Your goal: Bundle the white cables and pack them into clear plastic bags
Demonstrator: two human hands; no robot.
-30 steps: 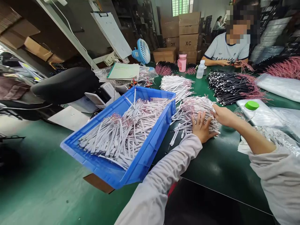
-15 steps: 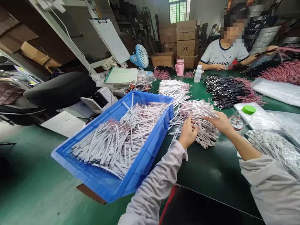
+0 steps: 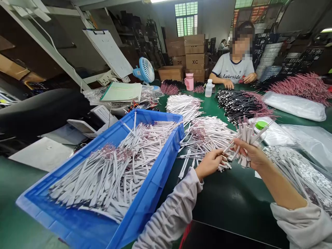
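Bundle point(image 3: 246, 134) is standing near-upright in your gripping right hand point(image 3: 255, 157), inside tabletop's point(image 3: 223, 199) near edge; left hand point(image 3: 210, 164) alongside, pinching something unclear.

workshop with cable heaps point(image 3: 211, 133), stacked cartons point(image 3: 195, 61)

White strips point(image 3: 245, 132) in hands point(image 3: 253, 155)

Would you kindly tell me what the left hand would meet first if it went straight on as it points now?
The left hand would probably meet the bundle of white strips in the right hand, though depth is unclear.
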